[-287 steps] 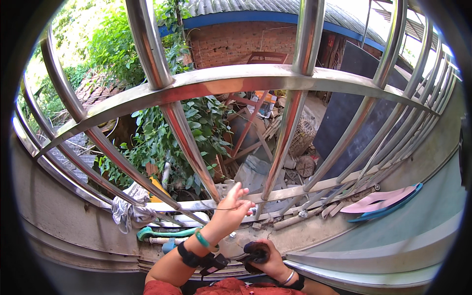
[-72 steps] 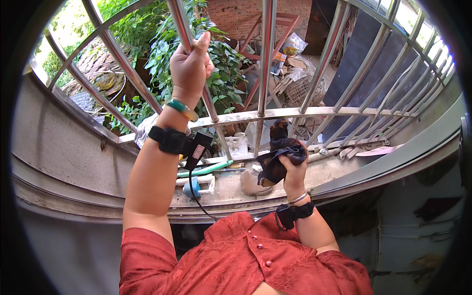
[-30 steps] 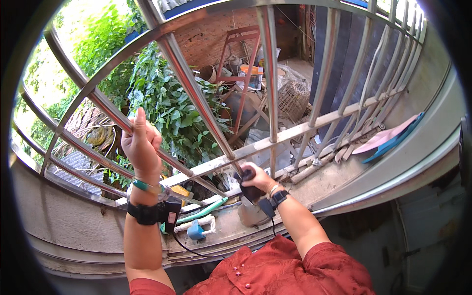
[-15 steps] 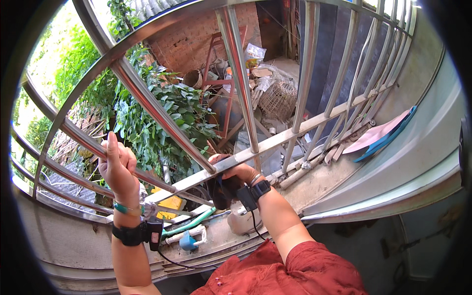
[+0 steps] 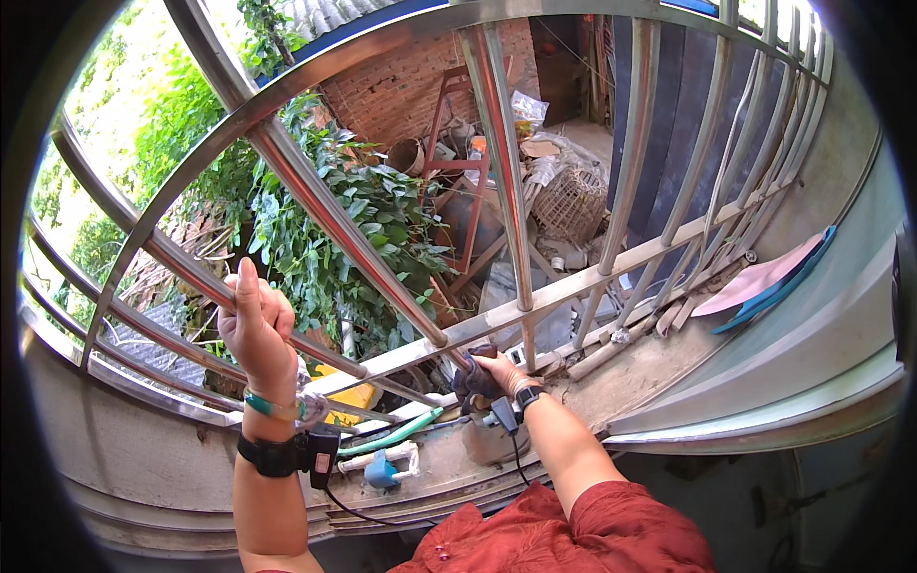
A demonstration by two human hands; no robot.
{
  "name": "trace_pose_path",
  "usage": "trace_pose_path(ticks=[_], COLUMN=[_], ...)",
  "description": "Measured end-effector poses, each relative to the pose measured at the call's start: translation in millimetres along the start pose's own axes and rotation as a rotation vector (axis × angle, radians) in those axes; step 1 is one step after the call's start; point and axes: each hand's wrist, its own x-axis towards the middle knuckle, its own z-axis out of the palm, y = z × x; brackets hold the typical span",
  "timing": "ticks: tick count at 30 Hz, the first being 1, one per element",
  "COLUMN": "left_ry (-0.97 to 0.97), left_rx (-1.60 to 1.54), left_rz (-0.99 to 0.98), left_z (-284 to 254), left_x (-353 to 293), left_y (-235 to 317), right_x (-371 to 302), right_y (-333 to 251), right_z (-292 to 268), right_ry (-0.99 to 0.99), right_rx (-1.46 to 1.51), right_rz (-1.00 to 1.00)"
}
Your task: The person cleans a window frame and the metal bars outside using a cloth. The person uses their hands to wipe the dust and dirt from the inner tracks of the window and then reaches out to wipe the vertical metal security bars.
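My left hand (image 5: 256,329) is closed around a slanting metal bar (image 5: 170,250) of the window guard, its thumb pointing up. My right hand (image 5: 501,371) grips a dark, crumpled cloth (image 5: 474,384) just below the long horizontal rail (image 5: 564,289). The cloth lies against the lower end of a bar, beneath the joint where an upright bar (image 5: 334,210) meets the rail. Part of my right fingers is hidden by the cloth. Both wrists carry black strapped devices with cables, and a green bangle circles the left wrist.
Below my hands, the ledge holds a green hose (image 5: 394,435), white pipe with a blue valve (image 5: 381,470) and a yellow object (image 5: 346,393). Pink and blue sheets (image 5: 764,282) lean at the right. Beyond the bars are leafy plants (image 5: 353,239) and a wicker basket (image 5: 570,205).
My right hand and the cloth have come down from behind the rail to below it. My left hand keeps its hold on the bar. The whole view has shifted slightly.
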Motion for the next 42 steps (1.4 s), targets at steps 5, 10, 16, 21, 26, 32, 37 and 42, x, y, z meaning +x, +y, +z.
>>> trace_pose_path(ticks=[5,10,16,21,26,32,37,42], left_ry=[-0.012,-0.032,-0.019,-0.007,-0.02,-0.044,0.006,-0.005], left_rx=[0.017,0.04,0.045,0.043,0.061,0.033,0.02,0.016], left_rz=[0.011,0.023,0.027,0.008,0.0,-0.032,-0.022,0.01], left_z=[-3.0,4.6,-10.9,-2.0,-1.1,-7.3,-2.5,2.3], left_x=[0.7,3.1,3.6,2.8,1.1,3.3,0.0,-0.2], left_y=[-0.8,-3.9,-1.1,-3.2,1.2,-1.7,0.8,1.2], right_x=[-11.3,-31.8,-88.2,-99.5,-83.1,-73.3,-64.5,-40.7], right_y=[12.4,-18.9,-66.8,-39.3,-37.3,-45.6,-71.6,-123.0], right_z=[12.0,43.4,125.9,118.9,112.7,124.4,96.8,68.1], right_ry=[0.167,0.088,0.174,0.133,0.329,0.351,-0.188,-0.685], right_rx=[0.008,0.177,-0.118,-0.397,-0.706,-0.625,-0.378,-0.233], right_rz=[-0.196,-0.487,-0.84,-1.069,-1.214,-1.175,-0.73,-0.116])
